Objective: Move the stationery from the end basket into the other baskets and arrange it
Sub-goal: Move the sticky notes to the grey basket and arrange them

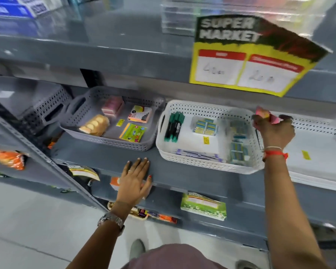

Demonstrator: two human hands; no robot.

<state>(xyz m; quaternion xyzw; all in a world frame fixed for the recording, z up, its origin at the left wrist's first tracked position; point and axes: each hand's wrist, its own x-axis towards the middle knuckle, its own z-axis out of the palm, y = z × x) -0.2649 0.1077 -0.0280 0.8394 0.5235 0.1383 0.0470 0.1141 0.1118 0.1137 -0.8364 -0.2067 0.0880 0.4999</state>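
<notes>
My right hand (273, 131) is shut on a pink and yellow packet (266, 115), held over the gap between the middle white basket (163, 150) and the white basket at the far right (318, 127). The middle basket holds green markers (174, 124), blue eraser packs (205, 126) and flat purple packs (198, 153). A grey basket (81, 133) to the left holds a pink pad (113, 105), a yellow roll pack (94, 125) and sticky-note packs (133, 133). My left hand (135, 180) lies flat and open on the shelf's front edge.
A yellow and black "SUPER MARKET" price sign (246, 61) hangs from the shelf above, over the white baskets. Another grey basket (47, 109) stands at the far left. Clear plastic trays (178, 18) sit on the upper shelf. The lower shelf holds a green box (203, 207).
</notes>
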